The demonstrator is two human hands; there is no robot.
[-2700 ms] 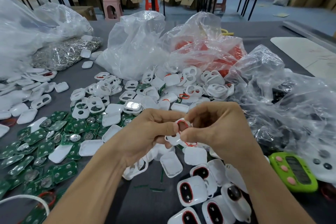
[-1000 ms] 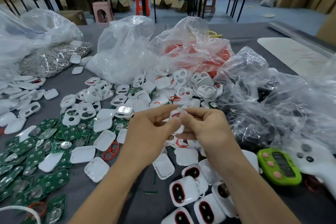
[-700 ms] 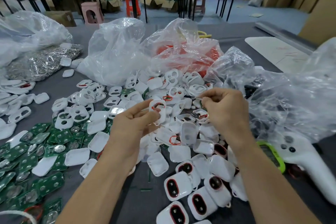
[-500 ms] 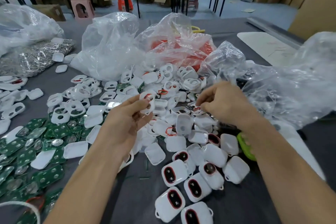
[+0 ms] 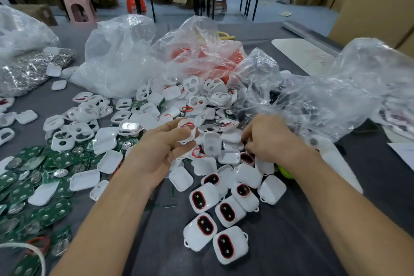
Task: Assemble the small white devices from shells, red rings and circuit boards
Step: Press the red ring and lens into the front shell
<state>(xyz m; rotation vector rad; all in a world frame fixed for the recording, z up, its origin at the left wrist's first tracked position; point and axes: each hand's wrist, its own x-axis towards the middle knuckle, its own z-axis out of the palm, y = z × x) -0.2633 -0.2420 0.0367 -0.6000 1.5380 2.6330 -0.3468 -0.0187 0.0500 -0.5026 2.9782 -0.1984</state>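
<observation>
Left hand (image 5: 161,150) fingers pinch red-ringed shell (image 5: 187,130); right hand (image 5: 268,139) fingers curl into loose shells (image 5: 211,144), grasp unclear. Next probably: seat a circuit board (image 5: 57,212).

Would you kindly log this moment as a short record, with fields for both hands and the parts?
left hand: grips a white shell with a red ring
right hand: fingertips buried in the shell pile; grasp unclear
assembled devices: clustered between the forearms
circuit boards: green, spread at left
bag of red parts: behind the pile
</observation>
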